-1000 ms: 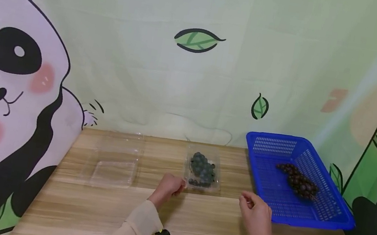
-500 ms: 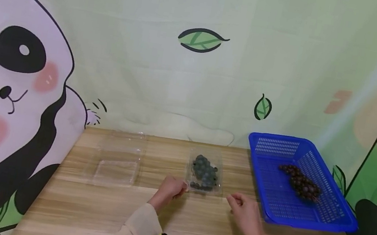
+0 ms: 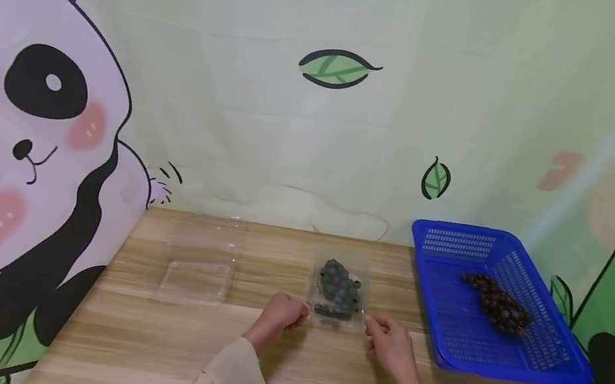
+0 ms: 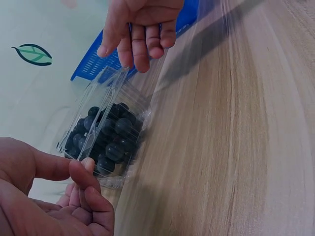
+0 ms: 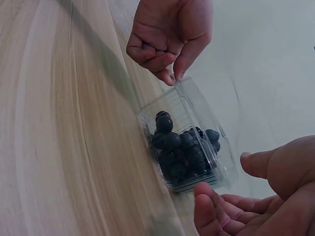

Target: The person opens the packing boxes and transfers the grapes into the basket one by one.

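Observation:
A clear plastic clamshell box (image 3: 319, 262) with a bunch of dark blue-black grapes (image 3: 339, 284) inside stands near the back of the table. At its front left corner is my left hand (image 3: 284, 312), whose thumb and forefinger pinch the rim, as the left wrist view shows. My right hand (image 3: 388, 344) is at the front right corner. In the right wrist view its thumb and fingertips (image 5: 204, 189) stand apart beside the box's edge, with no pinch on it. The grapes (image 4: 115, 132) show through the clear plastic in both wrist views.
A blue perforated basket (image 3: 453, 319) stands on the right and holds a bunch of dark red grapes (image 3: 506, 312). To the left lies another clear plastic box (image 3: 197, 278), spread open. A printed panda curtain (image 3: 236, 107) hangs right behind the wooden table (image 3: 325, 383).
My right hand has moved left from beside the blue basket to the box's front right corner. The left hand stays at the left corner. The head view has shifted slightly.

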Demonstrator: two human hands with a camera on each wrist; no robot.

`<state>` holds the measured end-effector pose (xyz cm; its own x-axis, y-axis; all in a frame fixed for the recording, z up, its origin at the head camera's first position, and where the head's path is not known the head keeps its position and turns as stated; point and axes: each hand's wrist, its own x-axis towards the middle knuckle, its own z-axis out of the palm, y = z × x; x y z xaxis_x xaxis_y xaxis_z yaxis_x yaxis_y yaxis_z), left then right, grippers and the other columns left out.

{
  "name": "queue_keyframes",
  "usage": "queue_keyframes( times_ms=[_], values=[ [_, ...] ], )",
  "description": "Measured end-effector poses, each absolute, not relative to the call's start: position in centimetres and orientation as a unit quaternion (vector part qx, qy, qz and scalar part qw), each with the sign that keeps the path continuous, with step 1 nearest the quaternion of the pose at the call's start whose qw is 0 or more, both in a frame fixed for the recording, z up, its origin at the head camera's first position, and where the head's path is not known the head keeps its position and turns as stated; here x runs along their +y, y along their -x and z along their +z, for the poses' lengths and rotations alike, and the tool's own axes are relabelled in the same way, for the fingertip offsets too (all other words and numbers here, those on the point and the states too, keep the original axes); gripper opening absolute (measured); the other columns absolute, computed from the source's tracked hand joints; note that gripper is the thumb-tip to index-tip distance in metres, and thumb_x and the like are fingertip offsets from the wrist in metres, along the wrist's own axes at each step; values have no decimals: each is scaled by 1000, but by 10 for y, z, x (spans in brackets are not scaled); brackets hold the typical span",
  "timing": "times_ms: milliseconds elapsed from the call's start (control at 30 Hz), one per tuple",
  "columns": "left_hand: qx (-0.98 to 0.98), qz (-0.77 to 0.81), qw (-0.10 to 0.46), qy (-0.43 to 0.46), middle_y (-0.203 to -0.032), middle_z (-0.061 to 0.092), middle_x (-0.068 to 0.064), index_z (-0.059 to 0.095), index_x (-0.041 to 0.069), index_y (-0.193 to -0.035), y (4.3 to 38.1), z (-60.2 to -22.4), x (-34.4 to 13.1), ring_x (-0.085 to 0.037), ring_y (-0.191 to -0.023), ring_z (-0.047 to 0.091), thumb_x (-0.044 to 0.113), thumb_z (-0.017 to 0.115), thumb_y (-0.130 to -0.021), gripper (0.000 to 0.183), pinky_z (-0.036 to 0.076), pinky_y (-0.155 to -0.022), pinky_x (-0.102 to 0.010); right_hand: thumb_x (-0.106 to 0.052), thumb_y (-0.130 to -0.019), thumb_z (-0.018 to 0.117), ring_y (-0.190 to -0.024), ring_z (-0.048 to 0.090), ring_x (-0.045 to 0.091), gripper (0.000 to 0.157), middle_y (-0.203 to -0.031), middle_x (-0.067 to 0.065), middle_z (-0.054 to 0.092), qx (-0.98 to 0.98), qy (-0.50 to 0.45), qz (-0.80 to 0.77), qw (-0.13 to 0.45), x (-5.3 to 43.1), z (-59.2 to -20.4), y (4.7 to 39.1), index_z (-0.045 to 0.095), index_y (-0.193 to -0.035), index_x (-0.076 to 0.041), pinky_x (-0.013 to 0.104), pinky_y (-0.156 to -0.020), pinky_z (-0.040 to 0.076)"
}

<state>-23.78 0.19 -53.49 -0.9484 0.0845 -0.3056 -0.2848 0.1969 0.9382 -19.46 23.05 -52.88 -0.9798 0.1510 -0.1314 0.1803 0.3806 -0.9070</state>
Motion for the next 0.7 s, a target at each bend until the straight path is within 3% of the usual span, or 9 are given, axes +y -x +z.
queue_keyframes(
  times_ms=[300,567,700],
  values=[
    [755,631,164,65,-47,40,4,49,13,-50,234,-534,2,-10,-44,30,-4,50,-79,34,24,-46,-26,-11,-102,65,-61,60,13,29,-90,20,70,783,-114,-611,17,225,-537,202,65,-114,16,26,-53,52],
    [749,636,171,69,-53,45,2,53,11,-56,231,-531,0,-10,-48,34,-3,53,-87,34,30,-54,-29,-9,-102,63,-64,61,13,29,-90,18,69,750,-125,-648,37,225,-541,205,65,-111,18,24,-54,52],
    [749,637,172,68,-54,44,2,52,12,-56,232,-532,-1,-11,-49,34,-4,53,-86,34,30,-55,-30,-7,-100,62,-62,58,12,24,-81,12,66,743,-130,-655,49,225,-541,206,66,-102,16,24,-53,50]
  ],
)
